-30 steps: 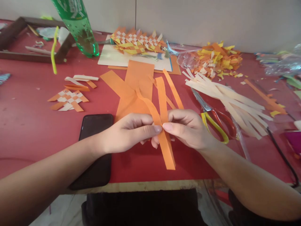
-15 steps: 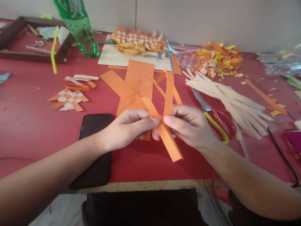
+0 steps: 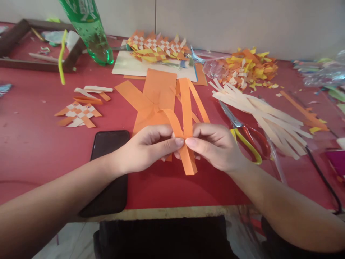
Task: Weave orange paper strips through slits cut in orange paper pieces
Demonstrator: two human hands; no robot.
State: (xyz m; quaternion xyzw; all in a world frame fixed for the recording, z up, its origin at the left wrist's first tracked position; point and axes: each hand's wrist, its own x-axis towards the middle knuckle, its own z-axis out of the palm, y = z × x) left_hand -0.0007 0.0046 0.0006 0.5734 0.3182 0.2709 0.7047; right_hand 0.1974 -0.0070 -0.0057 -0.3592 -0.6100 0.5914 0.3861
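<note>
We pinch the folded orange paper strip point(image 3: 187, 108) between the thumb and fingers of both the left hand point(image 3: 157, 145) and the right hand point(image 3: 214, 145), probably to steady its crease, right of the black smartphone point(image 3: 110, 176).

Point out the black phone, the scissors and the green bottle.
black phone point(image 3: 110, 190): head view, lower part of its dark face
scissors point(image 3: 237, 124): head view, metal near the pivot
green bottle point(image 3: 95, 39): head view, middle of the clear green body

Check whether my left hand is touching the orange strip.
Touching. The head view shows the left hand pinching the orange strip, its thumb tip against the paper.
</note>
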